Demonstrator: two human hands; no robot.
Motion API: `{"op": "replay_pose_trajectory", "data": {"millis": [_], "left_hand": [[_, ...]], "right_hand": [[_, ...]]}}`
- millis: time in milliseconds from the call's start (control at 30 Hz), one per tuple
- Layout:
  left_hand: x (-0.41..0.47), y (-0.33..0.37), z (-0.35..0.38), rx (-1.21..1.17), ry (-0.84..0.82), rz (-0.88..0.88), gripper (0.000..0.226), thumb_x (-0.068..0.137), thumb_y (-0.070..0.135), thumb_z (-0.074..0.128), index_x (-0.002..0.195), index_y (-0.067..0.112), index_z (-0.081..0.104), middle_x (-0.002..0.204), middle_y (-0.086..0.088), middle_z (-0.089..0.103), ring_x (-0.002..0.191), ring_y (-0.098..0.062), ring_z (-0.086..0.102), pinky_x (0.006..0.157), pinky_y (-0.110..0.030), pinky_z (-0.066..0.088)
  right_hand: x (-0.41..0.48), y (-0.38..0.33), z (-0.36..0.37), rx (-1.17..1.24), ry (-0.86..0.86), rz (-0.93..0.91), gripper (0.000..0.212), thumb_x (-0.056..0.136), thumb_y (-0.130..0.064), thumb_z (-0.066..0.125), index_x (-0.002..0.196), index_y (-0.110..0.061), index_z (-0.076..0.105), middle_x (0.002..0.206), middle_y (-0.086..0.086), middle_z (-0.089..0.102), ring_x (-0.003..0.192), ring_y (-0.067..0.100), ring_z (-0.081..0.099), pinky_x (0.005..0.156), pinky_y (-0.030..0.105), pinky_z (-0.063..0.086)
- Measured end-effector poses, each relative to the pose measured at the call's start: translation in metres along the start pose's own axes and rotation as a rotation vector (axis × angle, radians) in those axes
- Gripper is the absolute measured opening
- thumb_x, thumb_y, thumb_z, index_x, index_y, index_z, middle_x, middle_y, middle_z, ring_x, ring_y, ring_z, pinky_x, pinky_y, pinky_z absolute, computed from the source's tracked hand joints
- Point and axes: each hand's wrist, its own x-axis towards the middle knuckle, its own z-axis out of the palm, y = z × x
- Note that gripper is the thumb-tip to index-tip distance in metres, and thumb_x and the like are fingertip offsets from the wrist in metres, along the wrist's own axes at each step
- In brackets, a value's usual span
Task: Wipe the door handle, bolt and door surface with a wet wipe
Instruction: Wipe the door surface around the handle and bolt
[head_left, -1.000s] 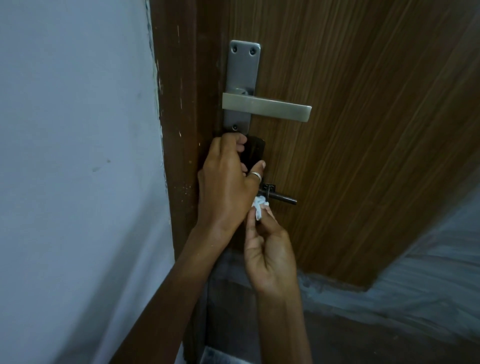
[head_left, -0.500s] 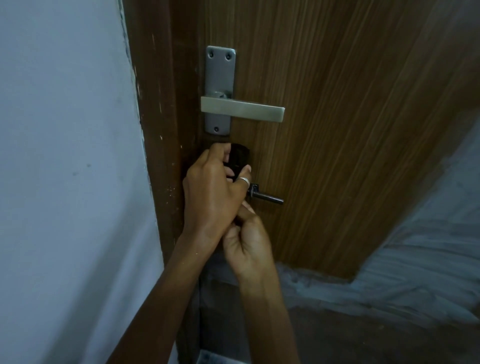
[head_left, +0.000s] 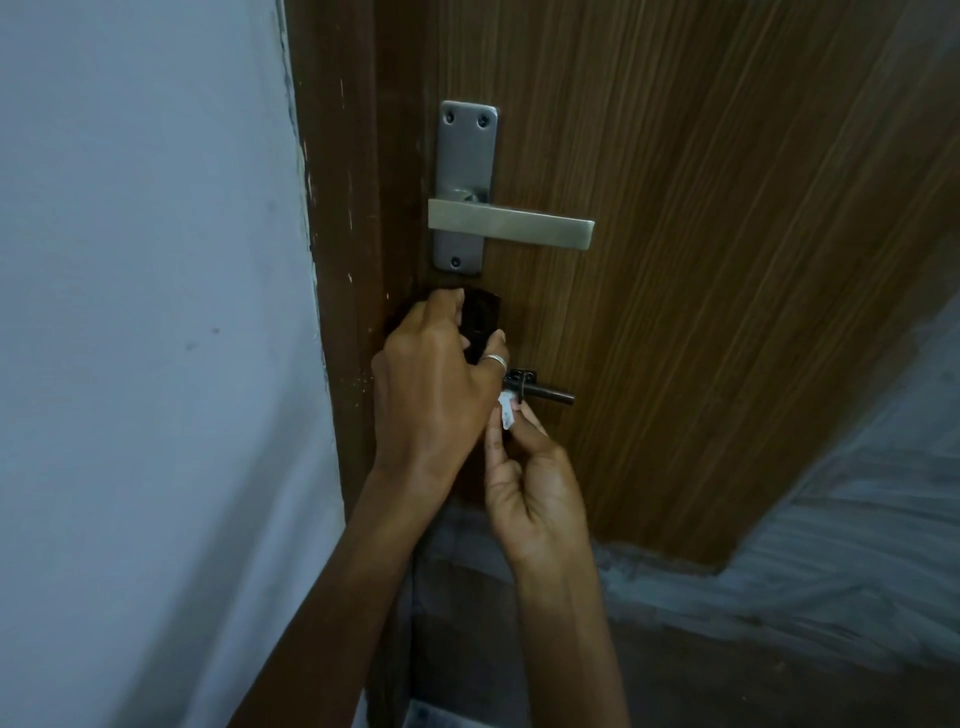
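Note:
A brown wooden door (head_left: 701, 260) carries a silver lever handle (head_left: 511, 226) on a metal plate. Below it a dark bolt (head_left: 545, 396) pokes out to the right. My left hand (head_left: 431, 384), with a ring on one finger, grips a black object (head_left: 480, 319) against the door just under the plate. My right hand (head_left: 535, 493) pinches a small white wet wipe (head_left: 506, 415) between thumb and fingers, pressed at the left end of the bolt. Most of the wipe is hidden behind my left hand.
A white wall (head_left: 145, 338) fills the left side, meeting the dark door frame (head_left: 337, 234). Grey floor (head_left: 831, 597) shows at the lower right under the door's bottom edge.
The wipe, hidden half a second ago behind my left hand, shows again at the bolt. My right hand has shifted slightly right and up. The camera view has swung back to the left.

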Motion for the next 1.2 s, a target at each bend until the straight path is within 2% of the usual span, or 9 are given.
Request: {"op": "replay_pose_trajectory", "data": {"millis": [233, 533, 633, 700, 767, 867, 1000, 1133, 1200], "left_hand": [[-0.008, 0.001, -0.002, -0.032, 0.006, -0.042, 0.041, 0.087, 0.027, 0.075, 0.122, 0.012, 0.061, 0.111, -0.004, 0.069, 0.089, -0.012, 0.068, 0.071, -0.015, 0.053], [-0.059, 0.0, -0.007, -0.159, 0.083, -0.201, 0.032, 0.083, 0.023, 0.077, 0.111, 0.017, 0.063, 0.108, 0.005, 0.067, 0.092, -0.007, 0.067, 0.073, -0.013, 0.056], [-0.07, -0.004, -0.003, -0.133, 0.093, -0.185, 0.029, 0.083, 0.021, 0.076, 0.109, 0.014, 0.065, 0.107, 0.003, 0.065, 0.091, -0.006, 0.063, 0.074, -0.007, 0.051], [-0.076, -0.01, 0.001, -0.097, 0.087, -0.177, 0.027, 0.083, 0.017, 0.077, 0.107, 0.012, 0.066, 0.108, 0.001, 0.063, 0.094, -0.005, 0.059, 0.077, -0.001, 0.044], [-0.082, -0.014, 0.005, -0.078, 0.071, -0.176, 0.027, 0.081, 0.013, 0.078, 0.105, 0.01, 0.066, 0.111, -0.002, 0.062, 0.096, -0.004, 0.055, 0.081, 0.002, 0.04], [-0.087, -0.019, 0.01, -0.05, 0.044, -0.202, 0.03, 0.078, 0.011, 0.08, 0.104, 0.007, 0.066, 0.115, -0.006, 0.061, 0.1, -0.006, 0.053, 0.084, 0.006, 0.035], [-0.093, -0.027, 0.016, -0.036, -0.019, -0.245, 0.035, 0.078, 0.003, 0.078, 0.11, 0.008, 0.065, 0.119, -0.008, 0.061, 0.101, -0.016, 0.06, 0.085, 0.006, 0.035], [-0.093, -0.028, 0.02, -0.099, -0.008, -0.338, 0.036, 0.087, 0.004, 0.071, 0.116, 0.021, 0.059, 0.114, 0.01, 0.061, 0.092, 0.005, 0.055, 0.075, 0.002, 0.04], [-0.094, -0.028, 0.019, -0.17, -0.021, -0.396, 0.04, 0.087, 0.004, 0.068, 0.118, 0.026, 0.054, 0.108, 0.015, 0.061, 0.092, 0.005, 0.057, 0.075, -0.005, 0.044]], "right_hand": [[-0.016, -0.022, -0.024, -0.117, 0.12, -0.131, 0.03, 0.094, 0.006, 0.058, 0.124, 0.006, 0.063, 0.121, 0.022, 0.069, 0.109, 0.026, 0.07, 0.076, 0.025, 0.062], [-0.021, -0.043, -0.004, -0.125, 0.042, -0.182, 0.028, 0.091, 0.009, 0.055, 0.117, 0.008, 0.065, 0.122, 0.02, 0.069, 0.115, 0.023, 0.067, 0.087, 0.025, 0.059], [-0.036, -0.05, -0.008, -0.204, 0.081, -0.394, 0.025, 0.093, 0.004, 0.057, 0.116, 0.0, 0.068, 0.117, 0.013, 0.073, 0.108, 0.017, 0.07, 0.09, 0.025, 0.058], [-0.04, -0.046, -0.002, -0.537, 0.132, -0.622, 0.022, 0.097, -0.005, 0.059, 0.114, -0.013, 0.071, 0.11, -0.001, 0.076, 0.108, 0.009, 0.07, 0.09, 0.022, 0.056], [-0.036, -0.036, 0.005, -1.118, 0.146, -0.968, 0.023, 0.099, -0.013, 0.059, 0.115, -0.024, 0.07, 0.11, -0.012, 0.072, 0.106, -0.002, 0.066, 0.09, 0.015, 0.052], [-0.021, -0.026, 0.015, -1.844, -0.053, -1.336, 0.026, 0.096, -0.007, 0.06, 0.119, -0.015, 0.07, 0.116, -0.003, 0.067, 0.104, 0.002, 0.061, 0.089, 0.008, 0.043], [-0.014, -0.012, 0.033, -2.324, -0.146, -1.237, 0.025, 0.091, -0.007, 0.061, 0.114, -0.011, 0.07, 0.117, 0.008, 0.065, 0.109, 0.022, 0.057, 0.083, 0.025, 0.051], [-0.018, 0.003, 0.037, -2.449, -0.186, -1.134, 0.032, 0.098, -0.012, 0.054, 0.13, -0.013, 0.06, 0.136, 0.006, 0.053, 0.126, 0.021, 0.043, 0.092, 0.027, 0.047], [-0.02, 0.008, 0.038, -2.496, -0.212, -1.055, 0.037, 0.1, -0.014, 0.05, 0.137, -0.014, 0.053, 0.143, 0.005, 0.047, 0.133, 0.021, 0.036, 0.095, 0.028, 0.045]]}}
